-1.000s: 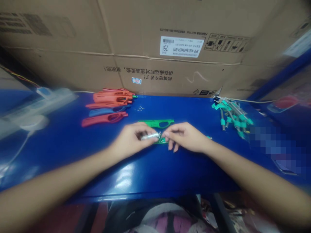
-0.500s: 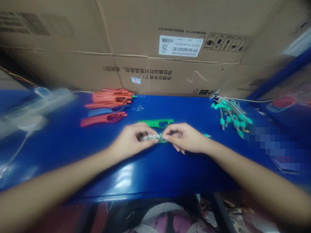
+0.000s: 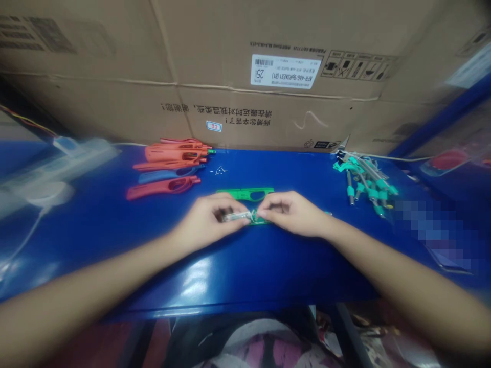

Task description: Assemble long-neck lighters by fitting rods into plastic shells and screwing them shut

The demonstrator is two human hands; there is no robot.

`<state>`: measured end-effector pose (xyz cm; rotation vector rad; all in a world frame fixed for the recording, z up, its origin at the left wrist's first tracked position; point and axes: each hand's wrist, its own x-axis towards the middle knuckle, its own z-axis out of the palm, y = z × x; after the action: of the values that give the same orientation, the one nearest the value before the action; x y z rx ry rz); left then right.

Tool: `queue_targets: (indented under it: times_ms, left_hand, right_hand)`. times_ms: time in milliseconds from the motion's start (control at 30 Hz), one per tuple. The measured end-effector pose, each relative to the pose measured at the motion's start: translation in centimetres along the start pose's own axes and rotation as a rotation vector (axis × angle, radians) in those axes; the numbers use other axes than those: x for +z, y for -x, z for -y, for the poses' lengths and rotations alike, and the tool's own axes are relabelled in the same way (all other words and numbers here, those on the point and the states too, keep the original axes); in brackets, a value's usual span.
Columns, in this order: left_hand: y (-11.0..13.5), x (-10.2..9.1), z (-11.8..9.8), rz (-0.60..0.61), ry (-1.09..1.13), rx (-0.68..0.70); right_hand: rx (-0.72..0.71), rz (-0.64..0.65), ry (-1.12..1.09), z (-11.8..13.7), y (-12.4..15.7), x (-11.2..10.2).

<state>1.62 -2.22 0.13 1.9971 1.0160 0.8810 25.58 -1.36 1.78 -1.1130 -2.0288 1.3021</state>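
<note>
Over the middle of the blue table, my left hand (image 3: 209,217) is closed around the left part of a green lighter casing half (image 3: 260,222), with a clear fuel tank (image 3: 235,216) lying in it. My right hand (image 3: 297,214) pinches thumb and forefinger together at the casing's middle, beside thin pale wires (image 3: 252,214). Whatever sits between those fingertips is hidden. A small green tip (image 3: 328,213) pokes out past the right wrist. Just behind both hands lies another green casing half (image 3: 243,194) with a handle opening.
Orange, red and blue lighter casings (image 3: 169,187) are stacked at back left, near small white bits (image 3: 218,170). Metal tubes with teal ends (image 3: 370,179) are heaped at back right. A cardboard box (image 3: 215,66) walls the rear; a power strip (image 3: 84,158) lies left.
My right hand's lower fingers have curled in, and the hand has shifted slightly while its pinch stays at the casing's middle. My left hand holds the same place.
</note>
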Motion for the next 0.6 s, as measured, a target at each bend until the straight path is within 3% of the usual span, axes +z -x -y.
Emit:
queue_targets:
  times_ms: [600]
  left_hand:
    - [0.07, -0.01, -0.11, 0.019, -0.051, 0.031]
  right_hand:
    - [0.0, 0.001, 0.034, -0.24, 0.02, 0.31]
